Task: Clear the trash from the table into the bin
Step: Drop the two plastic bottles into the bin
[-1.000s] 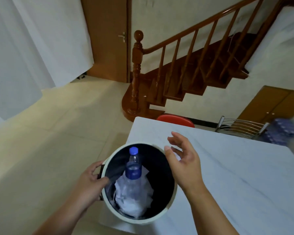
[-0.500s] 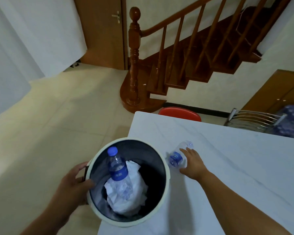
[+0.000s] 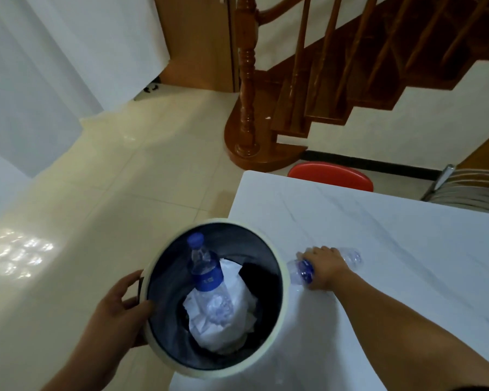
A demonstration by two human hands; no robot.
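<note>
Head view: right hand [image 3: 326,266] lies palm-down, fingers curled over a clear plastic bottle [image 3: 301,273] on the white table [image 3: 407,249]. Bottle lies flat, long axis running left to right beneath the hand, one end toward the bin [image 3: 283,266]. Left hand [image 3: 119,309] clasps the bin's rim; inside, a second bottle [image 3: 206,275] leans cap-up on crumpled paper [image 3: 237,294].

Right hand [image 3: 326,268] hides bottle [image 3: 299,273] middle
</note>
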